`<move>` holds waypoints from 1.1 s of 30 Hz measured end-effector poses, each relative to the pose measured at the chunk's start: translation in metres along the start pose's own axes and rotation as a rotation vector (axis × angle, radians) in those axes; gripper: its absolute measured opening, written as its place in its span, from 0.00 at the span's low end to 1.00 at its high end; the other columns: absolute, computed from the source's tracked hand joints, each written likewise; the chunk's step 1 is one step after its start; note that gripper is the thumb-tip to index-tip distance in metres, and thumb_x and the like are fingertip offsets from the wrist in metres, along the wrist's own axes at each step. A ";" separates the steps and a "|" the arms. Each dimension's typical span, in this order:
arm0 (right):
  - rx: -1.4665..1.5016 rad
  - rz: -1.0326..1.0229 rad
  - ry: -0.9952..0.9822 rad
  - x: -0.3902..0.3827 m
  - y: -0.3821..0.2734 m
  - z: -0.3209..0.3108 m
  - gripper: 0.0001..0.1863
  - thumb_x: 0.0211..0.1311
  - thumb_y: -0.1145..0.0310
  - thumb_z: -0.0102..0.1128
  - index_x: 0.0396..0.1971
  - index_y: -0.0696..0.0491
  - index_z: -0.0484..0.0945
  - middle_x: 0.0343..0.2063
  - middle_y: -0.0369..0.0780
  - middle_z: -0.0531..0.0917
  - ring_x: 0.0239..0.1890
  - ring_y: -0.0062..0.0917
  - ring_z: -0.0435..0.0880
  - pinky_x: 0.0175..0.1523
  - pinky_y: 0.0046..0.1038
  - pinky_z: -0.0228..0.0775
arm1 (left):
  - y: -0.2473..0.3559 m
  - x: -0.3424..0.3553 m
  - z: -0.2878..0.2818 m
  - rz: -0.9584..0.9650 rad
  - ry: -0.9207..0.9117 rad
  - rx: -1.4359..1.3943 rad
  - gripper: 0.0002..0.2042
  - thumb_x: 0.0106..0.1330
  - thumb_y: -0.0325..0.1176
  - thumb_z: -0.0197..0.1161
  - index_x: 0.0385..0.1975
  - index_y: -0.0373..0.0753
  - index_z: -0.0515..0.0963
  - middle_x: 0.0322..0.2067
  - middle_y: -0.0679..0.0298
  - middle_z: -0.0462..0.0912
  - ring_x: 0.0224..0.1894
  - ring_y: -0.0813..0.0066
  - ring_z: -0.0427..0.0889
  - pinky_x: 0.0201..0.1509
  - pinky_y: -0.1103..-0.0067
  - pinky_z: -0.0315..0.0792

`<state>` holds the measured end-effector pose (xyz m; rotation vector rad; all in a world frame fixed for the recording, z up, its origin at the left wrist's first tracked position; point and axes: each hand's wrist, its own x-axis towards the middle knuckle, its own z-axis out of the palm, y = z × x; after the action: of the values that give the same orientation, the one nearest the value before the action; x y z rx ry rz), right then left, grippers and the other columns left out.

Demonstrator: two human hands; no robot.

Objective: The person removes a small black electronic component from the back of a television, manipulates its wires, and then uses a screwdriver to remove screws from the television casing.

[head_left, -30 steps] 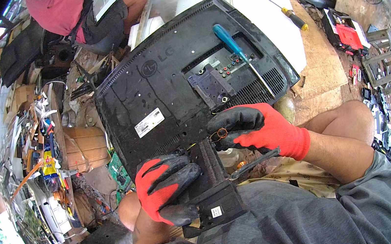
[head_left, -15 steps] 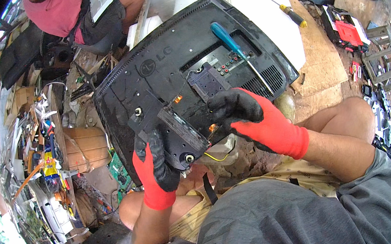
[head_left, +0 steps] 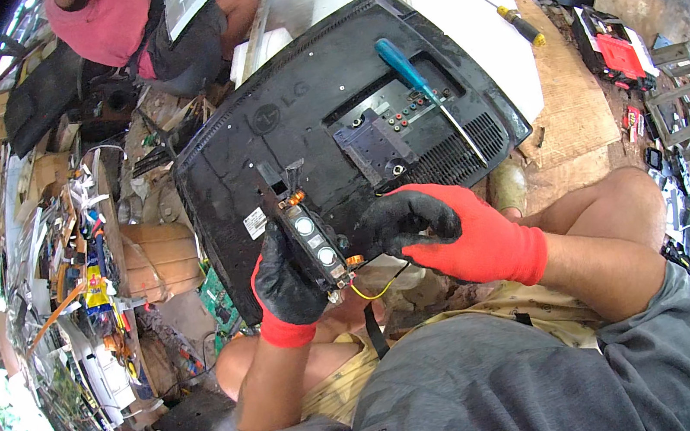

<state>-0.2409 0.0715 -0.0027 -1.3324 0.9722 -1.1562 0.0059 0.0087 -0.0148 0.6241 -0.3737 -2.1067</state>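
Observation:
My left hand (head_left: 291,279), in a black and red glove, grips a long black housing with two pale round discs (head_left: 310,237). Copper-coloured pieces sit at both ends of the housing, and it is tilted above the lower left of a flat black television (head_left: 224,157) lying face down. From its near end a yellow and black wire (head_left: 377,293) curves toward my right hand (head_left: 425,227). That gloved hand has curled fingers at the television's lower edge; what is between the fingertips is hidden. A blue-handled screwdriver (head_left: 404,68) rests on the television's back, beside its row of sockets.
A yellow and black screwdriver (head_left: 518,22) lies on a white board (head_left: 476,50) at the right. A red and black case (head_left: 616,53) stands farther right. Piled scrap and a green circuit board (head_left: 221,301) are at the left. Another person (head_left: 102,25) sits at the far left.
My left hand has turned the black housing so that its side with the discs faces up. My right hand has moved slightly down, staying curled. The view has shifted a little.

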 end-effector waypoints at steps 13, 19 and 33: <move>-0.166 -0.039 0.010 -0.005 -0.018 0.010 0.27 0.53 0.73 0.70 0.55 0.57 0.76 0.49 0.47 0.83 0.54 0.40 0.83 0.57 0.36 0.74 | 0.233 -0.066 -0.033 0.878 0.176 0.841 0.25 0.69 0.43 0.58 0.65 0.44 0.67 0.52 0.59 0.76 0.47 0.64 0.76 0.55 0.70 0.72; -0.114 -0.059 -0.007 0.010 -0.007 0.019 0.27 0.53 0.74 0.70 0.55 0.57 0.76 0.47 0.47 0.84 0.51 0.35 0.85 0.56 0.33 0.75 | 0.223 -0.068 -0.086 0.664 0.016 0.400 0.25 0.70 0.42 0.57 0.65 0.43 0.71 0.46 0.56 0.82 0.34 0.69 0.77 0.41 0.74 0.75; -0.011 0.007 -0.020 0.026 0.003 0.029 0.25 0.61 0.73 0.65 0.58 0.59 0.73 0.47 0.42 0.85 0.49 0.22 0.82 0.56 0.28 0.73 | 0.090 0.013 0.015 0.540 0.083 0.424 0.18 0.77 0.40 0.51 0.60 0.40 0.74 0.52 0.62 0.82 0.50 0.70 0.84 0.54 0.72 0.80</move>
<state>-0.2070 0.0519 -0.0012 -1.3458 0.9689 -1.1314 0.0516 -0.0523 0.0367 0.7501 -0.8525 -1.4878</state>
